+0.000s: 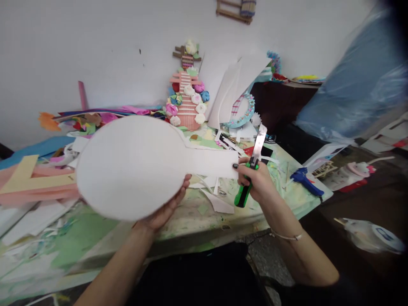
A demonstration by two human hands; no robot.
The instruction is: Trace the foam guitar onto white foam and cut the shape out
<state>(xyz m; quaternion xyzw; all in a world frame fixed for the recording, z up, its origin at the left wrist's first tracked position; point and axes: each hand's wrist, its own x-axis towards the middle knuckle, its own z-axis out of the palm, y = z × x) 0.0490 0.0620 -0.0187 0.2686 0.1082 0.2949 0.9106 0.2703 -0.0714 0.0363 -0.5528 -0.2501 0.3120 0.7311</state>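
A white board cutout (134, 168), with a big oval body and a straight neck like a string instrument, is held up above the table. My left hand (164, 212) supports it along the lower right edge of the oval; most of the fingers are hidden behind the board. Gripped in my right hand (255, 176) is a green and black utility knife (244, 193), its wide blade out and pointing up. Fingers of that hand also touch the end of the neck. White paper offcuts (218, 202) lie beneath the neck.
Behind stands a pink instrument-shaped craft (188, 112) with paper flowers, beside a blue-rimmed round one (240, 112). A blue glue gun (306, 180) lies at the table's right. Coloured paper (22, 182) is piled left. A plastic-wrapped blue bundle (353, 80) leans at right.
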